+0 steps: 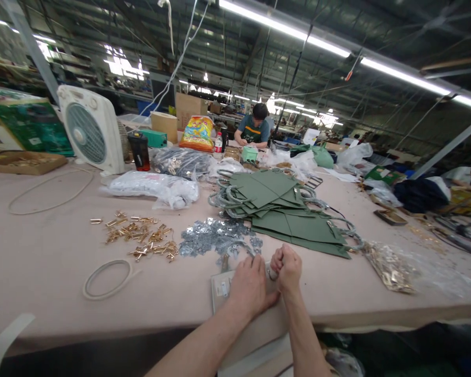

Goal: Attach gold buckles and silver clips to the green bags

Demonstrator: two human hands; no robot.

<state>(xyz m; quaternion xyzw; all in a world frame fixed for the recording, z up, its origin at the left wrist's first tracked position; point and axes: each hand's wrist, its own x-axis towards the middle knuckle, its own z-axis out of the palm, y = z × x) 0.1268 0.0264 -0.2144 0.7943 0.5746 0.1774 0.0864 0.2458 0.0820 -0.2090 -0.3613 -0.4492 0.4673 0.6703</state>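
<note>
At the table's front edge lies a flat beige panel [220,290] with a small metal fitting [224,288] near its left side. My left hand [249,285] is closed over the panel and holds it down, fingers pointing away from me. My right hand [288,267] is a fist just right of it, above the panel; what it grips is hidden. A small shiny part [272,274] shows below the fist. Behind my hands are a heap of silver metal plates [208,238] and a stack of green panels [298,228] with grey cord handles.
Gold metal fittings [141,235] lie scattered to the left, near a coiled beige strip [88,285]. A white fan [92,128] and a dark cup [139,151] stand behind them. At right is a plastic bag of fittings [392,267]. A co-worker [255,128] sits across the table.
</note>
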